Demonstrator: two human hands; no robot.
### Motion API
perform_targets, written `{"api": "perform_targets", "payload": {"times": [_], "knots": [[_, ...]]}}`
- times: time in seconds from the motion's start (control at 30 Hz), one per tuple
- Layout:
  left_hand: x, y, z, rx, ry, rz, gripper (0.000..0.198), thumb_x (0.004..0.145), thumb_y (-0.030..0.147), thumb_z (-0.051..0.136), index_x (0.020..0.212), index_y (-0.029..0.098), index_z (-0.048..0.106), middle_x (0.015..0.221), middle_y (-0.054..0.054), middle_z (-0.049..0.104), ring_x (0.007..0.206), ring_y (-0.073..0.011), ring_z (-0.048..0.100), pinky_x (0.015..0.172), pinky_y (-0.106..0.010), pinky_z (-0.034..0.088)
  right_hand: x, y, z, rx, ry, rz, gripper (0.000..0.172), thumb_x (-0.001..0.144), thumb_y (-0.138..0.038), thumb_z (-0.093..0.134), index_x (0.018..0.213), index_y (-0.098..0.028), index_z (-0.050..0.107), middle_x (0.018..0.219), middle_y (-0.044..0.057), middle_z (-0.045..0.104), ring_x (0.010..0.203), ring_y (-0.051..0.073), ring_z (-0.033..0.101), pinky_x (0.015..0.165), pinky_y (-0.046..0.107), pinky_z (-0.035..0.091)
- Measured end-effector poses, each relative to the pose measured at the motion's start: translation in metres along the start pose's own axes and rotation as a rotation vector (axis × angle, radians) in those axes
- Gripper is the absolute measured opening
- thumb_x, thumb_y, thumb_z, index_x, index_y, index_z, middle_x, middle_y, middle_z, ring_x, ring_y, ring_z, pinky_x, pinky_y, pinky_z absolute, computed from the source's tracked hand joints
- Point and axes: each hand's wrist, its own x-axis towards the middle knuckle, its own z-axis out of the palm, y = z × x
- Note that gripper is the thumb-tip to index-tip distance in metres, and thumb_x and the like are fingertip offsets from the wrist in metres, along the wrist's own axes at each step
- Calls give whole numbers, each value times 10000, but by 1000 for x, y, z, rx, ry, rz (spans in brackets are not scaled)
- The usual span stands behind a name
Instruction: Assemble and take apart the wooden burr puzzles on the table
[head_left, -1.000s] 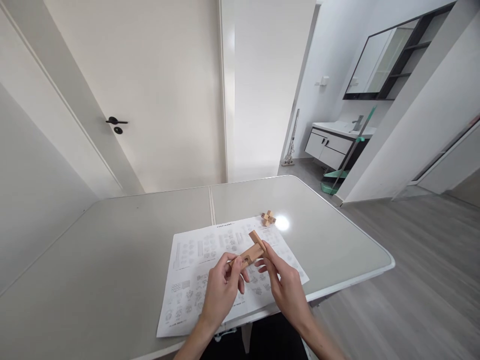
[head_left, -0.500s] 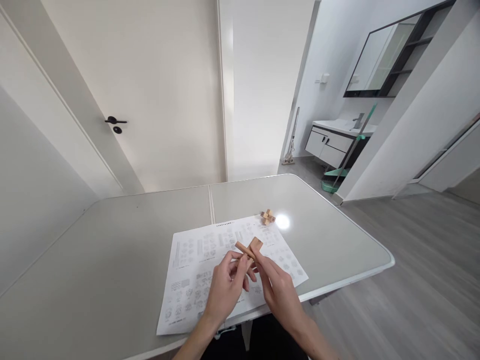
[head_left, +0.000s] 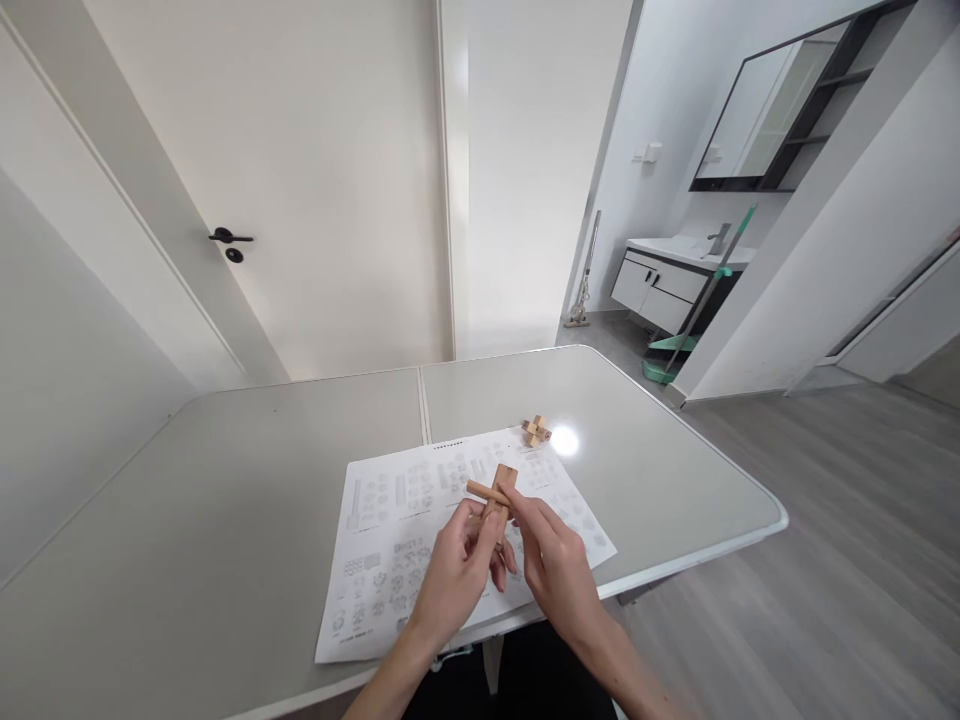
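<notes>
Gripping crossed wooden pieces [head_left: 506, 476] over the printed sheet [head_left: 356, 580] are the left hand [head_left: 459, 562], at their seven o'clock, and right hand [head_left: 553, 558], at four; an interlocked wooden cluster [head_left: 535, 431] sits toward one.

The block [head_left: 507, 474] and the crossing rod [head_left: 480, 490] are of smooth, matt wood with visible edges, as is the interlocked cluster [head_left: 537, 431]; the printed sheet [head_left: 352, 590] is of matt paper. The surface [head_left: 210, 500] is smooth and glossy, returning a bright highlight. The door [head_left: 337, 180] shows a smooth, softly reflective finish, the mirror [head_left: 772, 105] is of glossy glass, the tap [head_left: 718, 239] appears metallic, and the floor [head_left: 840, 500] is wood-grained with a low sheen.
</notes>
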Motion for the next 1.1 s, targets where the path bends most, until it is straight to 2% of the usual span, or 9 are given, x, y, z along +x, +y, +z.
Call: {"api": "perform_targets", "payload": {"times": [0.2, 0.33, 0.4, 0.53, 0.67, 0.73, 0.97, 1.1], "knots": [[-7, -5, -2, -2, 49, 6, 308, 1011, 519, 535, 962, 215, 515, 637, 35, 638, 507, -117, 540, 558, -248, 459, 0, -3, 3, -16, -21, 13, 581, 996, -64, 345, 1510, -295, 489, 1106, 91, 710, 818, 181, 708, 678, 288, 601], [-15, -8, 4, -20, 52, 4, 324, 1001, 538, 536, 952, 219, 505, 598, 42, 616, 479, -120, 515, 536, -253, 449, -1, 4, 4, 34, 20, 88, 500, 1028, -125, 376, 1480, -287, 515, 1134, 95, 715, 926, 199, 711, 754, 319, 616], [-17, -6, 5, -25, 54, -7, 324, 999, 540, 538, 941, 223, 499, 578, 44, 603, 495, -131, 521, 556, -264, 462, 0, 7, 2, 47, 29, 105, 465, 1035, -149, 399, 1457, -289, 535, 1089, 82, 725, 910, 200, 710, 758, 326, 617], [-15, -3, 4, -35, -12, -45, 332, 1016, 549, 493, 938, 226, 480, 577, 47, 581, 502, -132, 499, 565, -270, 449, 1, 4, -4, 82, -49, 49, 486, 1038, -125, 379, 1467, -298, 525, 1132, 80, 710, 952, 196, 702, 795, 327, 616], [-12, -7, 3, 43, 26, -13, 347, 1045, 547, 419, 933, 224, 481, 553, 100, 380, 488, -107, 309, 508, -245, 302, 2, -3, -5, 84, -78, -27, 538, 1033, -84, 358, 1506, -303, 488, 1147, 83, 697, 937, 187, 691, 810, 323, 617], [-11, -10, 3, 70, 46, 5, 351, 1053, 541, 403, 921, 224, 477, 574, 103, 318, 511, -109, 269, 510, -250, 257, 3, -4, -5, 84, -70, -44, 553, 1029, -71, 358, 1515, -305, 479, 1148, 84, 695, 923, 183, 689, 804, 321, 619], [-13, -5, 2, 66, 31, 4, 374, 1048, 545, 403, 946, 204, 519, 592, 97, 302, 530, -115, 258, 533, -268, 246, 4, -3, -9, 103, -102, -109, 564, 1031, -64, 345, 1522, -312, 473, 1244, 98, 681, 999, 182, 707, 869, 337, 627], [-12, -1, 2, 49, 32, 6, 384, 1045, 547, 415, 958, 199, 549, 608, 95, 270, 539, -117, 249, 535, -264, 242, 1, -5, -10, 119, -114, -107, 568, 1031, -61, 340, 1525, -308, 472, 1215, 102, 690, 1047, 192, 706, 883, 340, 623]]}}
